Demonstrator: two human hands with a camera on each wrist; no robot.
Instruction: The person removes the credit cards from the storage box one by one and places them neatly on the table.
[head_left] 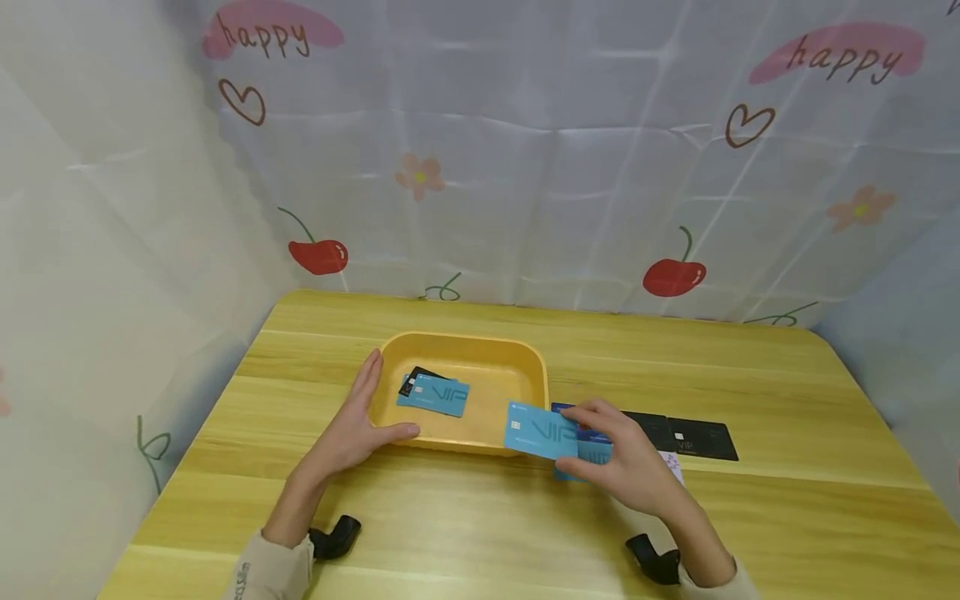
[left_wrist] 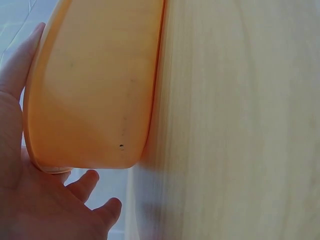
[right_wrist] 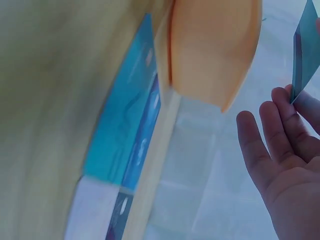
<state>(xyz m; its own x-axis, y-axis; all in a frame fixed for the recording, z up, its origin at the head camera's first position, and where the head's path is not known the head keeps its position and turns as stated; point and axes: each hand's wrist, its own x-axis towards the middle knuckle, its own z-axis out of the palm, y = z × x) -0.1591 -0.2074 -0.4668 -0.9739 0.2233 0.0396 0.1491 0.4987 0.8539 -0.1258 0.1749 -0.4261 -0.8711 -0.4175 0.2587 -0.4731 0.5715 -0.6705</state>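
Note:
At its left end, my left hand (head_left: pixel 345 433) holds a yellow plastic tray (head_left: pixel 491 404), thumb over the front rim and fingers along the outer side. Between thumb and fingertips, my right hand (head_left: pixel 633 462) pinches a light blue VIP card (head_left: pixel 536 429), tilted over the tray's front right corner. Only its thin side and part of a face show as the held card (right_wrist: pixel 304 55) in the right wrist view. Inside the tray, toward the left, a light blue VIP card (head_left: pixel 448 398) lies on other cards, with a black card (head_left: pixel 427 372) peeking out behind.
Right of the tray, cards lie side by side: a dark blue card (right_wrist: pixel 142 142), a light blue card (right_wrist: pixel 120 125), black cards (head_left: pixel 705 440) and a white patterned card (head_left: pixel 672 464), partly behind my right hand. A printed curtain (head_left: pixel 525 208) hangs along the wooden table's (head_left: pixel 487 533) far edge.

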